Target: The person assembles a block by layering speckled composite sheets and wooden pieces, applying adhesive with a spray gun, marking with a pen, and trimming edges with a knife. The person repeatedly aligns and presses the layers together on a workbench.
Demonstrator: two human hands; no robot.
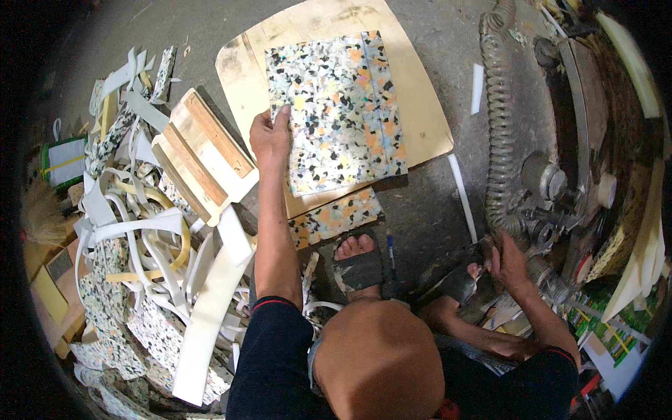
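Note:
A rectangular sheet of speckled foam (332, 115), white with black, orange and yellow flecks, lies on a pale board (428, 105) with rounded corners. My left hand (270, 136) grips the sheet's left edge, thumb on top and fingers underneath. A line runs down the sheet near its right side. Another piece of speckled foam (346, 213) sticks out below the board's near edge. Low on the right, my right hand (509, 264) is closed with curled fingers, beside a ribbed hose and near my sandalled foot. What it holds, if anything, I cannot make out.
Foam offcuts (150, 269) pile up on the left beside a small wooden stand (203, 150). At the right, a coiled clear hose (498, 105) runs to machinery (546, 182). A blue pen (391, 253) and white strips (462, 196) lie on the floor.

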